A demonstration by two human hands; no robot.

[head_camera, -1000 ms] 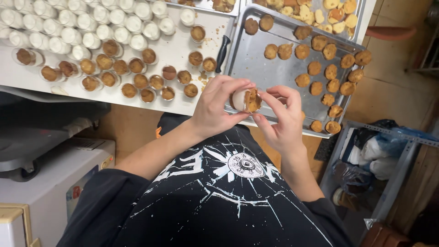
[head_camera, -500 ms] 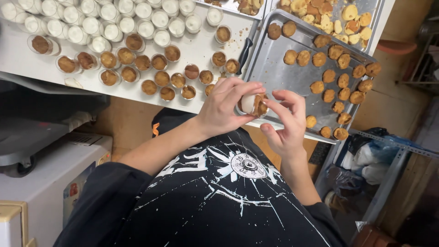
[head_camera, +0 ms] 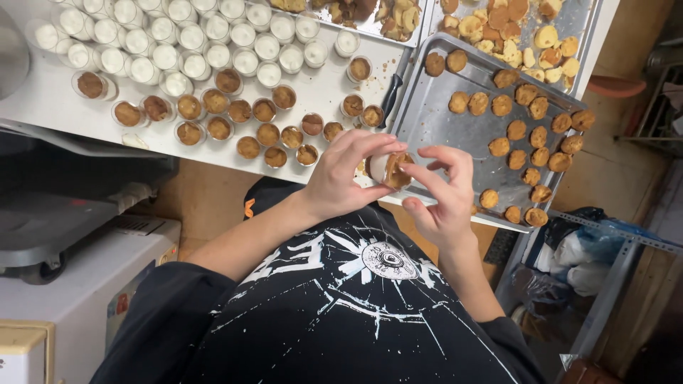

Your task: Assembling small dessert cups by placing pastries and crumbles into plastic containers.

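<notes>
A small clear cup [head_camera: 379, 168] with a white filling is held tilted in front of the chest, just off the near edge of the white table [head_camera: 50, 107], gripped about its wall by the closed fingers of the left hand [head_camera: 346, 173]. A round brown cake piece [head_camera: 398, 171] is seated at the cup's mouth and is touched by the fingertips of the right hand [head_camera: 442, 193], which is narrowed to a pinch on it, the remaining fingers spread. The cup is judged light and thin-walled, liable to dent if squeezed hard; a hold around the side wall, away from the mouth, appears soundest. The cake piece is judged soft and crumbly, best pressed flat on its top, not pinched at its edge. On the table, rows of cups topped in brown [head_camera: 249, 131] are set nearest the hands, with rows of white-filled cups [head_camera: 192, 43] behind them. To the right, a metal baking tray [head_camera: 441, 135] bears scattered round cake pieces [head_camera: 530, 121]; a second tray [head_camera: 590, 28] behind it carries broken offcuts [head_camera: 512, 28]. A dark-handled tool [head_camera: 390, 96] lies between the cups and the tray; its kind cannot be told.
</notes>
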